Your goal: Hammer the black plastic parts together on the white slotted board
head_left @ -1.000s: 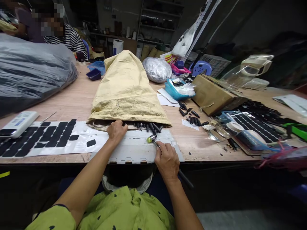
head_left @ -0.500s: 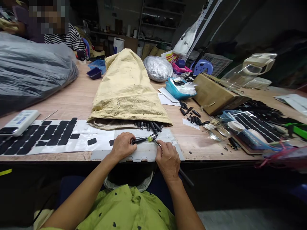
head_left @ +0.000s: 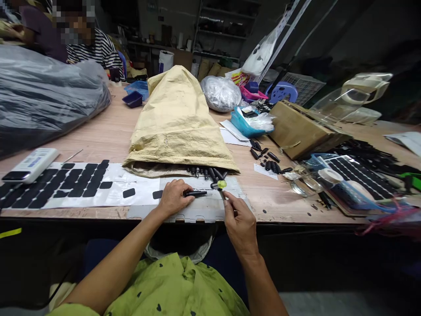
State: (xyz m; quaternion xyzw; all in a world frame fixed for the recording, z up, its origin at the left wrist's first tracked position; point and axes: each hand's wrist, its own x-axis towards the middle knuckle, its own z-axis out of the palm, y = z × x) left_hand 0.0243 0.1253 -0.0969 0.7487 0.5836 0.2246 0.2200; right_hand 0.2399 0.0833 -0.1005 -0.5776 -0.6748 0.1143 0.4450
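My left hand is closed in a pinch on a slim black tube-shaped part, which points right over a grey board. My right hand grips the handle of a small hammer; its head has a yellow-green end and a metal body. A gap separates the hammer head from the black part's tip. Just behind, several black parts poke out from the mouth of a tan sack.
White sheet with black rounded stickers lies left, near a white box-shaped device. Loose black parts, a cardboard box and a blue basket stand right. A large grey bag fills the far left; people sit behind it.
The hammer has come away from the black part's end, moving right and up with my right hand. My left hand still pinches the black part, now nearly level.
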